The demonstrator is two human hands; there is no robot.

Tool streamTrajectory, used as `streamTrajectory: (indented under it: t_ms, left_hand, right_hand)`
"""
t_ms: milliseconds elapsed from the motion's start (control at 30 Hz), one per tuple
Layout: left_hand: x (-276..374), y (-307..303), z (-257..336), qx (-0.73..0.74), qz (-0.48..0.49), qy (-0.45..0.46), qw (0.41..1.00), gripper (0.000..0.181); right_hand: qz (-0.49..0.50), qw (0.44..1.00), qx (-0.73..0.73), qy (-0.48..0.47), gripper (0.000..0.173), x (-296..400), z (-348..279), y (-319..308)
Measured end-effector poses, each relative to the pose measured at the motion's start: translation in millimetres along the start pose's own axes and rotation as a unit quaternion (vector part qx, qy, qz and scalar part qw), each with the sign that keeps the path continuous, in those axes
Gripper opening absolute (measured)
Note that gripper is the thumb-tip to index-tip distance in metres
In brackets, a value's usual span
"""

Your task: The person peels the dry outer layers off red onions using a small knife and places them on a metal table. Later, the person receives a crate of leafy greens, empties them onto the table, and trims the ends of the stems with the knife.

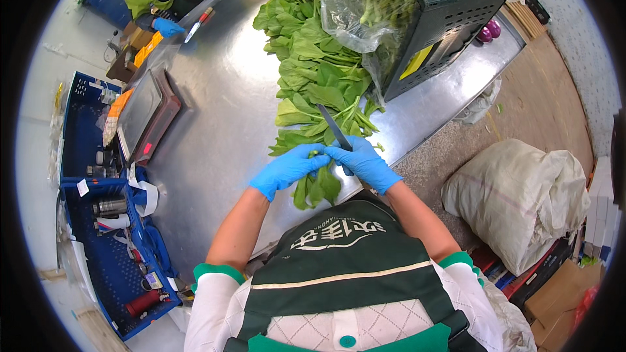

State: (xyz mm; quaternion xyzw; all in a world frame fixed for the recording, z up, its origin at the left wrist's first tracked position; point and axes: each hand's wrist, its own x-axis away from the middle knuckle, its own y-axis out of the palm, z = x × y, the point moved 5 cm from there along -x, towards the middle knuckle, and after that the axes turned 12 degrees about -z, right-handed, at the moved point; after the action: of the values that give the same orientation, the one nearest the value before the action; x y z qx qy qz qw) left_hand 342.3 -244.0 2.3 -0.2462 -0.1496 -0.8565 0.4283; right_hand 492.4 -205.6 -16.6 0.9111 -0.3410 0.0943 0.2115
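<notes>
In a blue glove, my left hand [293, 166] grips a small bunch of leafy greens [318, 187], whose leaves hang down towards my apron. My right hand [362, 159], also gloved, holds a knife [334, 127] with its dark blade pointing up and away over the greens. The fingertips of both hands meet at the stems of the bunch. Just beyond them, a long heap of leafy greens [313, 78] lies on the metal table [215, 107]. More stems show inside a clear plastic bag [362, 5] at the mouth of a tipped dark green crate [445, 19].
A scale [146, 112] stands on the left, beside blue crates [98, 254] holding bottles. Across the table are another person's gloved hand [168, 27] and a second knife [198, 25]. Purple vegetables [488, 32] lie behind the crate. A white woven sack [518, 200] is at right.
</notes>
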Motion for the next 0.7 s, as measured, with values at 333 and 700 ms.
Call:
streamTrajectory:
  t_ms: [333, 700]
  left_hand:
    - [-15, -50, -7, 0.127, 0.138, 0.037, 0.982, 0.019]
    - [-110, -21, 37, -0.453, 0.280, 0.047, 0.845, 0.026]
  right_hand:
    - [0.275, 0.857, 0.432, -0.065, 0.029, 74, -46, -103]
    - [0.245, 0.896, 0.355, -0.106, 0.029, 76, 10, -86]
